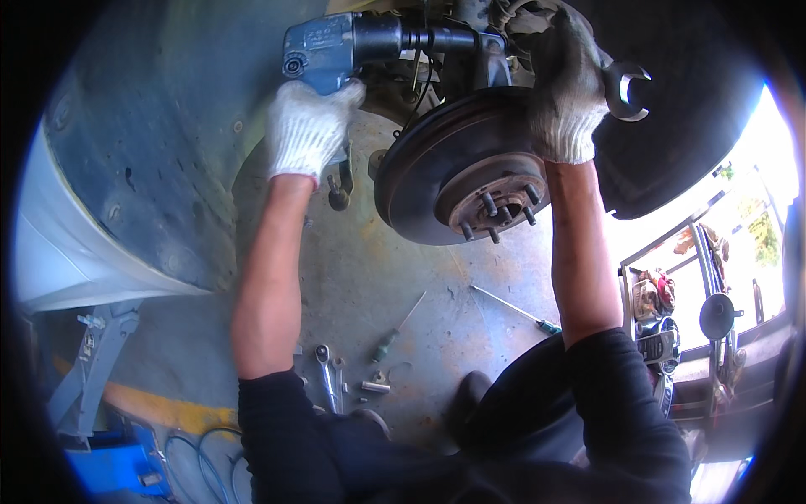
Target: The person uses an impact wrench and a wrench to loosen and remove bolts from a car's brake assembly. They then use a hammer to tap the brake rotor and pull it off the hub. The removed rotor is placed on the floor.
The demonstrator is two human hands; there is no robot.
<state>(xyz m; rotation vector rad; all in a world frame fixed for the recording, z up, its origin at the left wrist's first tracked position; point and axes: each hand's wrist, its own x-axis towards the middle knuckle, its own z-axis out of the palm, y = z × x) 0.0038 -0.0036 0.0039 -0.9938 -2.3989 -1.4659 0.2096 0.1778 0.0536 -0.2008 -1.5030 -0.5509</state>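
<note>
In a white knit glove, my left hand is closed round the handle of a blue impact wrench. Its long black socket points right and meets the metal strut bracket above the brake disc. My right hand, gloved too, is closed on a spanner beside that bracket. Only the spanner's open jaw shows, sticking out to the right; the rest is hidden by the glove. Below and between my hands is the brake disc, its hub bearing several bare studs.
Two screwdrivers, a ratchet, a spanner and a socket lie on the floor near my knees. A grey-and-blue stand is at left, with a hose. The fender liner curves round; a tool cart stands right.
</note>
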